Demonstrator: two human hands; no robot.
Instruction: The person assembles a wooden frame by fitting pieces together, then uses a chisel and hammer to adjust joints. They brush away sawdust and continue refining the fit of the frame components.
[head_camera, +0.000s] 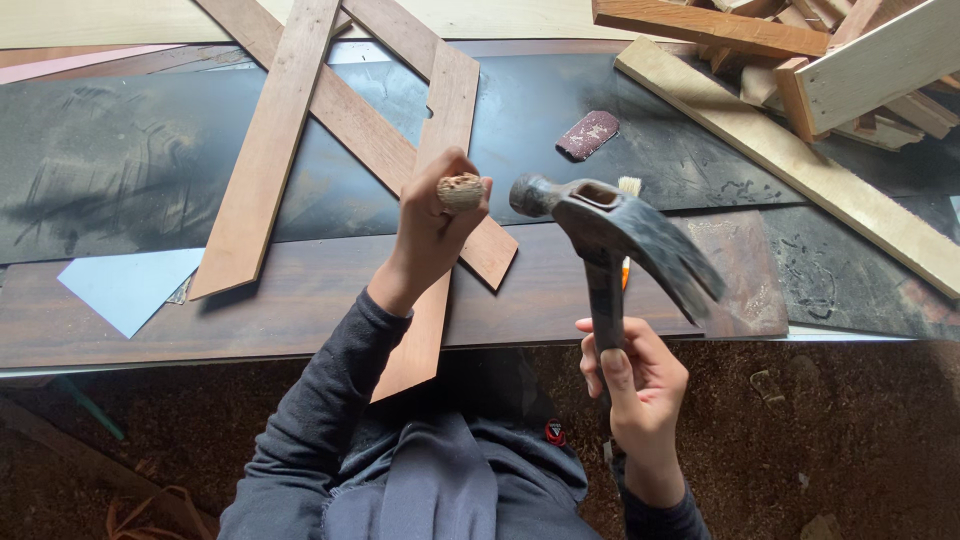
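My left hand (432, 232) is raised above the bench and grips a short round wooden piece (460, 191), its end grain facing up. My right hand (636, 378) holds the handle of a dark claw hammer (610, 228), whose round face sits just right of the wooden piece, a small gap between them. Below my left hand several reddish wooden slats (268, 150) with pointed ends lie crossed on the dark bench top (120, 160).
A scrap of sandpaper (588, 134) lies on the bench behind the hammer. A long pale plank (800, 165) and a heap of wood offcuts (830, 60) fill the right back. A light blue sheet (130, 285) lies front left. Sawdust covers the floor (850, 430).
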